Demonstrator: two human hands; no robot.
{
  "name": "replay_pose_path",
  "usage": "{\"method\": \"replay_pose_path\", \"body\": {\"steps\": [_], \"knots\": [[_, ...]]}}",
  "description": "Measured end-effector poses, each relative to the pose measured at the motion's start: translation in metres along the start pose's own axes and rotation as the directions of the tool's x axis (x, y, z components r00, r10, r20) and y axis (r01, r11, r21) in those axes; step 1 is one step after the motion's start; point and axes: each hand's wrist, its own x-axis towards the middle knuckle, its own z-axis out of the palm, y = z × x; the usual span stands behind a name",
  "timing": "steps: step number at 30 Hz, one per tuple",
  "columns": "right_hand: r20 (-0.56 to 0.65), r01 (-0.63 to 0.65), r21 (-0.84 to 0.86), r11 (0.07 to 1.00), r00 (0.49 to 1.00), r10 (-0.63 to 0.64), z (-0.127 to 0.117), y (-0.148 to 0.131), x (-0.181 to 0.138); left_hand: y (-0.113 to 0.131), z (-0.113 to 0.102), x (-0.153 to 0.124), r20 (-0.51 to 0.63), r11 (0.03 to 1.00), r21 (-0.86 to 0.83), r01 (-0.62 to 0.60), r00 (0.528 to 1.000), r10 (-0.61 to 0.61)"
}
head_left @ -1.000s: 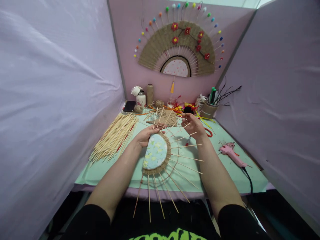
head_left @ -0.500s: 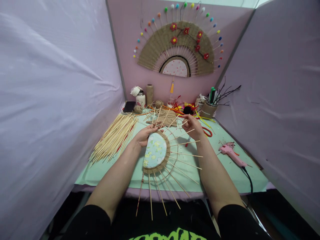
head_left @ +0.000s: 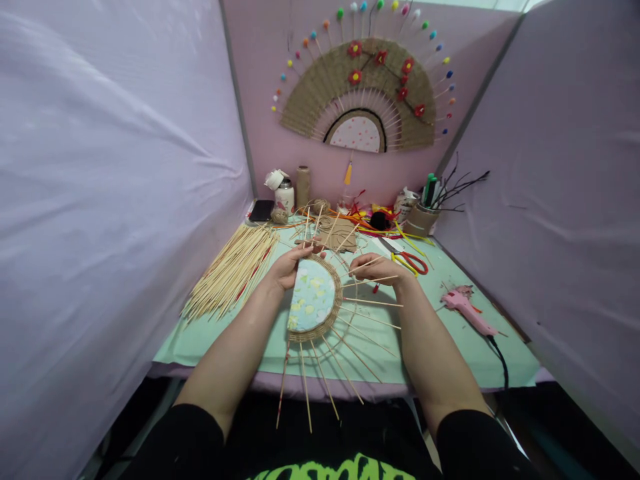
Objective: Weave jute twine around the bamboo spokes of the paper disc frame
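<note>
My left hand (head_left: pixel 290 267) grips the top end of a half-round fan frame (head_left: pixel 314 300), fingers behind and thumb in front. Pale blue patterned cloth covers its centre, and woven brown twine edges the curve. Thin wooden sticks (head_left: pixel 367 302) fan out from this rim towards the right and down over my lap. Among the upper sticks, my right hand (head_left: pixel 374 268) has its fingertips pinched together on a thin strand of twine (head_left: pixel 357 293), which arcs loosely past the sticks outside the woven band. The strand is hard to see right at the fingertips.
Loose sticks (head_left: pixel 227 273) lie in a heap at left. Scissors (head_left: pixel 413 261) and a pink glue gun (head_left: pixel 467 310) are at right. Behind stand a bottle (head_left: pixel 285 197), a twine spool (head_left: pixel 303 189) and a pen holder (head_left: pixel 421 220). A finished fan (head_left: pixel 320 87) hangs on the back wall.
My right hand has come down and left, closer to the woven rim, and its fingers have drawn together. More of the scissors shows. My left hand keeps its hold; the view has shifted slightly.
</note>
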Motion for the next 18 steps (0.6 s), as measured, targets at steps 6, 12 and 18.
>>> {"method": "replay_pose_path", "body": {"steps": [6, 12, 18], "knots": [[-0.020, 0.044, 0.122, 0.992, 0.999, -0.042, 0.0010, 0.0034, 0.0030, 0.0022, 0.0017, -0.0001, -0.025, 0.999, -0.042, 0.024, 0.999, -0.025], [-0.095, 0.090, 0.375, 0.923, 0.994, -0.058, -0.0010, 0.0073, 0.0058, 0.0021, 0.0019, -0.0006, -0.041, 0.998, -0.062, 0.007, 0.999, -0.010], [-0.068, 0.074, 0.394, 0.916, 0.996, -0.051, 0.0027, 0.0027, 0.0026, 0.0020, 0.0019, 0.0012, -0.080, 0.998, -0.056, 0.020, 0.996, -0.024]]}}
